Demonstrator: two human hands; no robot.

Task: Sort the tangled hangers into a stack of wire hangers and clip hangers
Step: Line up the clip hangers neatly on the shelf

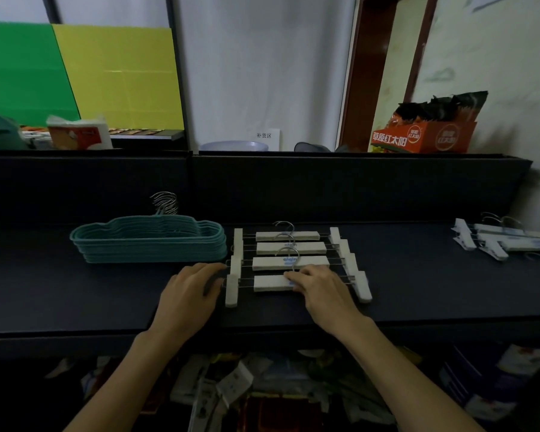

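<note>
A stack of teal wire hangers lies on the dark table, left of centre, silver hooks pointing away. Beside it, to the right, several white clip hangers lie in a row, one in front of the other. My left hand rests flat by the left clip of the nearest clip hanger, fingertips touching it. My right hand lies on the right half of that hanger's white bar, fingers bent over it. A few more white clip hangers lie in a loose pile at the far right.
A dark raised back panel runs behind the table. Behind it stand an orange snack box, a tissue pack, and green and yellow boards. Below the table's front edge lies a clutter of packets.
</note>
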